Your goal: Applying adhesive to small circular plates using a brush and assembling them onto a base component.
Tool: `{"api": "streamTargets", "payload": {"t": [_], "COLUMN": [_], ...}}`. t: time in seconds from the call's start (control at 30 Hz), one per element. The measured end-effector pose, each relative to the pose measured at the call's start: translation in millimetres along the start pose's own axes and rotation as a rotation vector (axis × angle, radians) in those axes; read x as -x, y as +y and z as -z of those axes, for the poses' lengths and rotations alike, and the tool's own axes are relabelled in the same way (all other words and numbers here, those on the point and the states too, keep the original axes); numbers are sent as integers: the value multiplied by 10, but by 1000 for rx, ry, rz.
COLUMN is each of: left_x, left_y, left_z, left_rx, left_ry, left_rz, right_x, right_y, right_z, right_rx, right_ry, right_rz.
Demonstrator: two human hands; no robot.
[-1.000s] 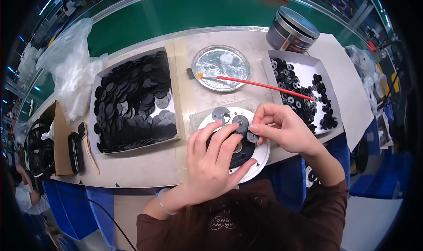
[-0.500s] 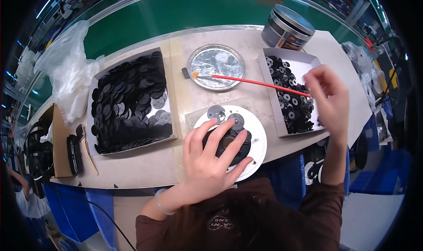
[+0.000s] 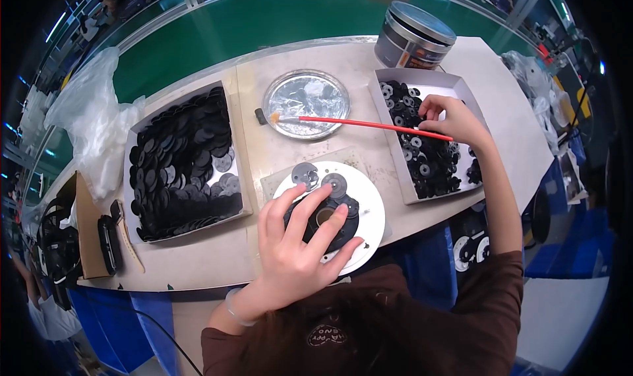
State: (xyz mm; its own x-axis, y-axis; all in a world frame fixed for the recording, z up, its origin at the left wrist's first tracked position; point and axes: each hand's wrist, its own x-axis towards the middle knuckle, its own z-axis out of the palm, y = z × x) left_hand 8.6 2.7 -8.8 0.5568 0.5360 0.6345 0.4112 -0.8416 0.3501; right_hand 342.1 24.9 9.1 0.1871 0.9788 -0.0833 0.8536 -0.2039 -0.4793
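Note:
My left hand (image 3: pixel 293 250) lies with spread fingers over a round white plate (image 3: pixel 370 227). Its fingertips touch or hover just above black plastic gears on the plate; the palm hides some of them. A dark grey gear (image 3: pixel 334 185) and a grey disc with cut-outs (image 3: pixel 304 174) show beyond the fingers. Over the right-hand box, my right hand (image 3: pixel 455 120) has its thumb and fingers drawn together among small black washer-like gears (image 3: pixel 432 165). Whatever is between those fingertips is too small to make out. A brush with a red handle (image 3: pixel 376 125) reaches across the box edge, close under that hand.
At left, a white box (image 3: pixel 245 201) holds many black discs. The brush's bristle end lies over a round metal lid (image 3: pixel 306 105). A grey tin (image 3: pixel 412 43) stands at the back right. A wristwatch (image 3: pixel 128 241), a cardboard box (image 3: pixel 89 224) and plastic bags (image 3: pixel 92 125) occupy the left.
My right hand has moved left and inward, from the right box's outer edge to above its small gears, fingers closing. My left hand stays on the plate; the whole view has shifted slightly.

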Motion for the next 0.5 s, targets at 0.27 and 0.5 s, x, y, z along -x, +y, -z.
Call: {"api": "streamTargets", "payload": {"t": [0.27,0.5], "left_x": [-9,-17], "left_y": [14,24], "left_z": [23,33], "left_rx": [-5,-3], "left_ry": [-25,-24], "left_rz": [13,15], "right_x": [143,199], "right_y": [-120,-107], "right_z": [67,168], "right_rx": [-68,-226], "right_ry": [159,109], "right_rz": [57,-93]}}
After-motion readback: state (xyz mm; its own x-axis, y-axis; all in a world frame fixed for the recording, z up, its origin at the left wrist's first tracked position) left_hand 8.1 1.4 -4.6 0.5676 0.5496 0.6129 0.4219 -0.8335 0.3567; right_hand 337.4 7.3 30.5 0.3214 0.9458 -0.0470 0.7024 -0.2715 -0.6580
